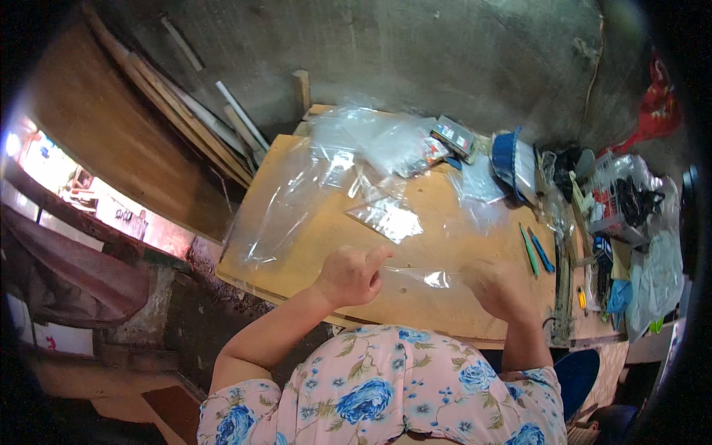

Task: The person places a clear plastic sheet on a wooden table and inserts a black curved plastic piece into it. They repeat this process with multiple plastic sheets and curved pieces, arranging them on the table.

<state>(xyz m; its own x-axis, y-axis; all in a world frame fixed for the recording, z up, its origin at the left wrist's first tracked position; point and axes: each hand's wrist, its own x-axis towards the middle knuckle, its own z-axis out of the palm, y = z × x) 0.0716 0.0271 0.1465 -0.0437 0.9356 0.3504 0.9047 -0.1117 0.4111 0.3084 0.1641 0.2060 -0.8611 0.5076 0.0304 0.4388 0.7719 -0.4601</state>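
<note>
A narrow piece of clear plastic film (436, 279) stretches between my hands, low over the wooden board. My left hand (350, 277) is closed at the film's left end, its index finger jutting out to the right. At the other end, my right hand (495, 288) is closed on the film, though motion blurs its fingers. Just beyond my hands lies a shiny clear plastic packet (389, 217). Larger clear plastic sheets (285, 204) spread over the board's left and far parts. What the film contains, if anything, I cannot make out.
Green-handled (529, 251) and blue-handled tools (541, 250) lie right of my right hand. A blue basin (506, 165) stands at the back right, near a dark flat box (453, 138). Along the right edge is a cluttered plastic basket (619, 211). Wooden planks (189, 111) lean at the left.
</note>
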